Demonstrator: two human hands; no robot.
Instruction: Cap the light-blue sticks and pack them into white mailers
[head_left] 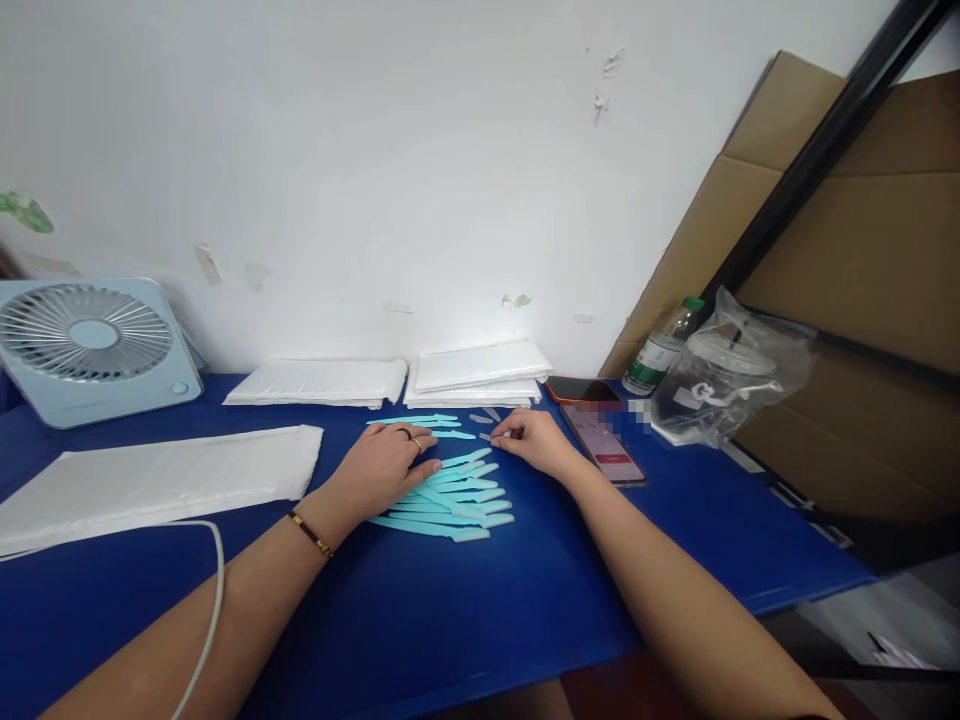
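My left hand (386, 465) lies palm down over the turquoise eyebrow razors, its thumb apart from the other fingers. The tip of one razor (456, 435) sticks out beyond its fingertips. Below and to the right of this hand, several more razors (465, 490) are fanned out, blade ends to the right. Other razors (420, 419) lie just behind the fingers. My right hand (529, 440) pinches a small clear piece (486, 437), which looks like a blade cap, close to that razor's tip. Loose clear caps (480, 418) rest on the blue table just behind it.
White flat packs (322, 383) and a white stack (480, 368) stand along the wall. Another long white pack (165, 470) and a fan (94, 345) are at left. Two phones (607, 440), a bottle (660, 350) and a bagged cup (727, 370) sit at right. A cable (219, 570) crosses my left forearm.
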